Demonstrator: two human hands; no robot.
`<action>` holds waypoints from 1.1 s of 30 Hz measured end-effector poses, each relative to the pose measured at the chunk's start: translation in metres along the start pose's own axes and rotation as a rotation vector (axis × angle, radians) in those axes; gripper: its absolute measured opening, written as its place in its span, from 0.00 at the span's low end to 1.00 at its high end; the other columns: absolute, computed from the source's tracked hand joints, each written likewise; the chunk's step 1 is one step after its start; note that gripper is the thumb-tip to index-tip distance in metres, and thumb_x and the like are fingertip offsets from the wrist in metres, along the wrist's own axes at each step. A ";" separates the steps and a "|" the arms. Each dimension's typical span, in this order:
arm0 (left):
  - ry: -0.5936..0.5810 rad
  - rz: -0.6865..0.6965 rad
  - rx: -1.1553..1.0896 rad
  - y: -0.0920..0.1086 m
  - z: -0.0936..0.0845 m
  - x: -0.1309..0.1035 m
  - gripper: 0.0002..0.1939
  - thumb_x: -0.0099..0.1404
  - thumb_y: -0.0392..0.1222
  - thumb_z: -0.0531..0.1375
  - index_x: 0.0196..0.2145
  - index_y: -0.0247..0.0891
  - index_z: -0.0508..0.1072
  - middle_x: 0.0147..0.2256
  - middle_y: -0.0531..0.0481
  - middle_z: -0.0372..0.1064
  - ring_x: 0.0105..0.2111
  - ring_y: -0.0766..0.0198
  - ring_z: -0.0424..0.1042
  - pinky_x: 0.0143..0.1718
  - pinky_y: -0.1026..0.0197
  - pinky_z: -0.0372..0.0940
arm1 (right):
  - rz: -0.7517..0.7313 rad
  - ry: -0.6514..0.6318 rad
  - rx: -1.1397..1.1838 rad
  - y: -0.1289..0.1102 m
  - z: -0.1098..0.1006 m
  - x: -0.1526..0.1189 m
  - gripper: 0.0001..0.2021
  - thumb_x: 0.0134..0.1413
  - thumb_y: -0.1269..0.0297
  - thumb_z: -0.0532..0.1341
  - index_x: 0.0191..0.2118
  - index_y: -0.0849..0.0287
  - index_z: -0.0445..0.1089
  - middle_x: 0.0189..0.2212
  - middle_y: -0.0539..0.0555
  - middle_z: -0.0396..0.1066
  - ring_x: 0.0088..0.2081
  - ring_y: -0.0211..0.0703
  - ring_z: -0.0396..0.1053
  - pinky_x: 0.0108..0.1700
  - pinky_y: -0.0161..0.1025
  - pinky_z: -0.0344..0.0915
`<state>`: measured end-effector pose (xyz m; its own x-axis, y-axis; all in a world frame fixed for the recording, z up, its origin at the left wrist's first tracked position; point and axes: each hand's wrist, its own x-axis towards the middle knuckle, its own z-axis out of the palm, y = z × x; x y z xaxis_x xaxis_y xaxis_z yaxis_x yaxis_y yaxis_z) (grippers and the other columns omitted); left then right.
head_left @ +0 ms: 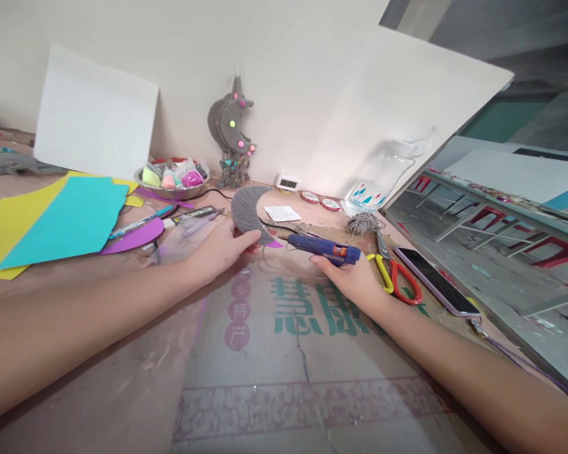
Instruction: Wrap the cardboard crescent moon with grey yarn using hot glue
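Left hand (224,249): we pinched the gray crescent (247,213).
Right hand (355,279): we gripped the blue glue gun (319,246), nozzle near the crescent.

Dark-screened phone (436,281); white digital clock (288,182)
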<state>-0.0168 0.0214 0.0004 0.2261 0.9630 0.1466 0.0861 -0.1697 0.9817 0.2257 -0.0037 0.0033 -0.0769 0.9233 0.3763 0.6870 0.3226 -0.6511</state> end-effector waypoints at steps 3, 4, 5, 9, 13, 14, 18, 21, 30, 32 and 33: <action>0.003 0.001 0.000 -0.001 0.000 0.001 0.13 0.58 0.49 0.57 0.34 0.36 0.67 0.28 0.51 0.69 0.28 0.64 0.68 0.30 0.62 0.64 | -0.035 0.017 -0.007 -0.005 -0.003 0.000 0.13 0.48 0.53 0.61 0.34 0.57 0.72 0.33 0.55 0.76 0.37 0.51 0.73 0.41 0.46 0.71; 0.003 -0.004 0.005 -0.002 0.000 0.001 0.13 0.58 0.49 0.57 0.34 0.36 0.67 0.28 0.50 0.69 0.28 0.63 0.68 0.30 0.62 0.64 | -0.040 0.017 -0.005 -0.005 -0.003 0.000 0.13 0.48 0.53 0.61 0.33 0.57 0.72 0.33 0.55 0.76 0.37 0.51 0.73 0.41 0.46 0.71; 0.004 -0.008 0.009 -0.003 0.000 0.001 0.13 0.58 0.49 0.57 0.33 0.36 0.67 0.28 0.50 0.69 0.28 0.63 0.69 0.30 0.61 0.64 | -0.040 0.012 -0.003 -0.005 -0.003 0.000 0.13 0.47 0.53 0.61 0.33 0.57 0.72 0.33 0.55 0.76 0.37 0.51 0.73 0.41 0.45 0.71; -0.001 0.001 0.015 -0.004 -0.001 0.001 0.14 0.58 0.50 0.57 0.33 0.36 0.67 0.29 0.50 0.69 0.29 0.62 0.69 0.31 0.60 0.65 | -0.013 -0.025 0.021 0.000 0.000 -0.001 0.14 0.46 0.52 0.62 0.34 0.57 0.70 0.32 0.54 0.76 0.35 0.49 0.74 0.39 0.44 0.71; -0.008 0.011 0.024 -0.002 -0.001 0.001 0.13 0.58 0.50 0.57 0.34 0.36 0.66 0.28 0.51 0.68 0.29 0.63 0.69 0.32 0.60 0.65 | -0.014 -0.046 0.023 0.004 0.002 -0.001 0.14 0.46 0.52 0.62 0.33 0.57 0.69 0.31 0.53 0.75 0.34 0.47 0.73 0.39 0.44 0.71; -0.008 0.010 0.027 -0.001 -0.001 0.000 0.13 0.58 0.50 0.57 0.33 0.36 0.66 0.28 0.51 0.68 0.29 0.63 0.69 0.32 0.61 0.65 | -0.012 -0.047 0.022 0.004 0.003 -0.001 0.14 0.45 0.52 0.62 0.33 0.57 0.69 0.31 0.53 0.75 0.34 0.47 0.73 0.39 0.44 0.71; -0.003 0.000 0.026 0.002 0.000 -0.001 0.12 0.57 0.49 0.57 0.34 0.37 0.65 0.28 0.52 0.68 0.29 0.63 0.69 0.30 0.62 0.64 | 0.010 -0.060 -0.010 0.005 0.003 -0.001 0.15 0.45 0.51 0.63 0.34 0.57 0.70 0.32 0.53 0.75 0.35 0.47 0.73 0.38 0.43 0.70; -0.001 0.005 0.026 0.002 0.001 -0.001 0.11 0.58 0.47 0.57 0.34 0.37 0.65 0.27 0.52 0.68 0.27 0.63 0.69 0.29 0.62 0.64 | 0.010 -0.062 -0.060 0.005 0.001 0.001 0.16 0.44 0.50 0.63 0.35 0.57 0.69 0.29 0.53 0.74 0.32 0.46 0.72 0.33 0.41 0.69; -0.022 0.058 0.001 0.007 0.003 -0.003 0.07 0.58 0.42 0.55 0.35 0.38 0.67 0.30 0.53 0.68 0.27 0.67 0.66 0.29 0.65 0.62 | -0.016 0.110 0.119 -0.013 -0.028 0.027 0.15 0.53 0.51 0.57 0.30 0.59 0.69 0.31 0.56 0.74 0.33 0.44 0.71 0.37 0.40 0.69; -0.025 0.065 -0.016 0.009 0.004 -0.004 0.07 0.58 0.41 0.56 0.35 0.38 0.66 0.29 0.53 0.67 0.27 0.67 0.66 0.28 0.65 0.62 | 0.033 0.100 0.103 -0.008 -0.031 0.041 0.17 0.51 0.50 0.58 0.34 0.60 0.72 0.34 0.57 0.75 0.35 0.45 0.71 0.36 0.40 0.68; -0.025 0.062 -0.032 0.010 0.004 -0.004 0.07 0.58 0.41 0.56 0.35 0.38 0.65 0.28 0.54 0.66 0.26 0.67 0.66 0.27 0.66 0.61 | 0.050 0.076 0.077 -0.004 -0.032 0.050 0.18 0.50 0.49 0.59 0.37 0.60 0.72 0.35 0.57 0.75 0.35 0.46 0.71 0.36 0.41 0.68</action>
<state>-0.0129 0.0149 0.0090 0.2539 0.9453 0.2046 0.0398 -0.2215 0.9743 0.2421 0.0342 0.0458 0.0130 0.9211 0.3890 0.6308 0.2943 -0.7180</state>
